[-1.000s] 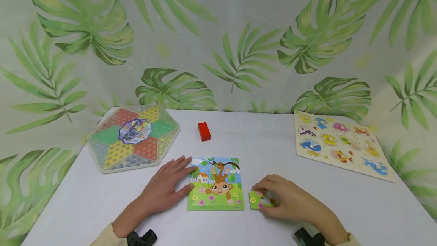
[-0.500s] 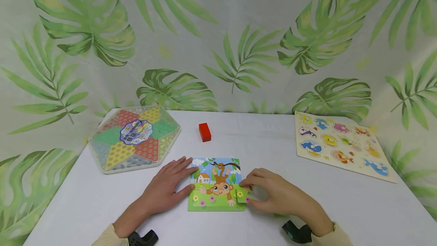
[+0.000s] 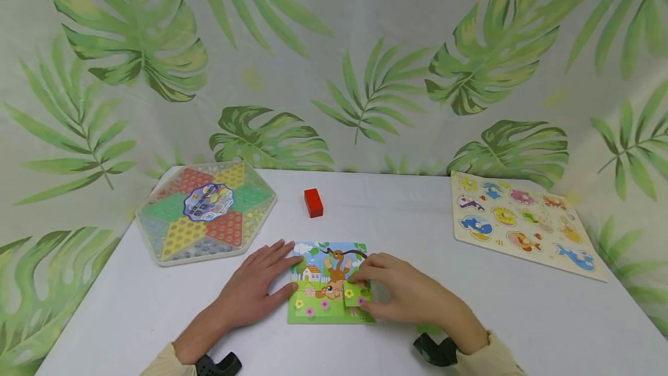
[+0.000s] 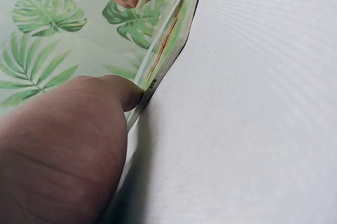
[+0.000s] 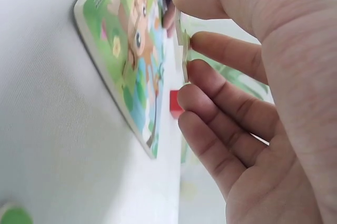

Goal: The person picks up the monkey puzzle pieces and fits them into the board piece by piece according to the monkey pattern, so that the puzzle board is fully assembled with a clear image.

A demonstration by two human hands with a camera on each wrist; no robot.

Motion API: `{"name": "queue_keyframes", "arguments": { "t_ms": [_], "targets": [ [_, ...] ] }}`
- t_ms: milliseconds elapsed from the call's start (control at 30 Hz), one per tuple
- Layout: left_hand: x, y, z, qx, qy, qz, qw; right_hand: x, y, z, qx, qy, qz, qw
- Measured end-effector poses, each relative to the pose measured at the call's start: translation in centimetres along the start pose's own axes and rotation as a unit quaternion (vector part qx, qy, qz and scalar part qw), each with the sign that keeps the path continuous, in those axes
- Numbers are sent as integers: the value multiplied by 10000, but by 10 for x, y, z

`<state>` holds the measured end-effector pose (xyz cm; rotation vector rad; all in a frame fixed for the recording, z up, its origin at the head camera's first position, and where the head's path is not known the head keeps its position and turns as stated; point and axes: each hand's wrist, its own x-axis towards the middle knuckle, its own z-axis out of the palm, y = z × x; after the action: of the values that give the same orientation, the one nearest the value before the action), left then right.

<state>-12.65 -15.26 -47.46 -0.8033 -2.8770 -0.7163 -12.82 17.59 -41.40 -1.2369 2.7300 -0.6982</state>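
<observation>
A square picture puzzle board (image 3: 310, 306) with a hanging monkey lies on the white table in the head view. My left hand (image 3: 256, 289) rests at its left edge, fingers fairly straight, the thumb touching the edge in the left wrist view. Over the right part of the board, my right hand (image 3: 404, 289) pinches a small green puzzle piece (image 3: 351, 295) with flowers. In the right wrist view, the thin piece (image 5: 185, 56) is held edge-on between thumb and fingertips, raised above the board. The piece hides part of the monkey's face and arm.
Another green piece (image 3: 429, 328) lies by the right wrist, mostly hidden. Behind the board stands a red block (image 3: 313, 203). A hexagonal Chinese checkers board (image 3: 172, 257) is at the back left, and a wooden sea-animal puzzle (image 3: 485, 239) at the back right.
My right hand has lifted the green puzzle piece off the table, right of the board, and carried it left over the board. My left hand has stayed at the board's left edge.
</observation>
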Motion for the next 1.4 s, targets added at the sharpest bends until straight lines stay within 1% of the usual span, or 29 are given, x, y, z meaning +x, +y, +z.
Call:
{"name": "queue_keyframes", "arguments": {
  "t_ms": [267,467,733,967,1167,1400],
  "targets": [
    [0,0,1,1,-34,-6,10000,12,-7,7,20,-143,33,9999],
    [0,0,-1,-13,0,17,10000,19,-12,12,2,-239,9,9997],
    [0,-1,0,45,32,56,10000,28,-18,20,-49,-167,-219,9996],
    [0,0,0,29,25,75,10000,35,-24,26,-113,-225,-131,9996],
    [0,0,0,35,16,67,10000,40,-25,37,-207,-203,-320,9991],
    [0,-1,0,64,98,124,9999,44,-28,44,-255,-248,-381,9986]
  ]
}}
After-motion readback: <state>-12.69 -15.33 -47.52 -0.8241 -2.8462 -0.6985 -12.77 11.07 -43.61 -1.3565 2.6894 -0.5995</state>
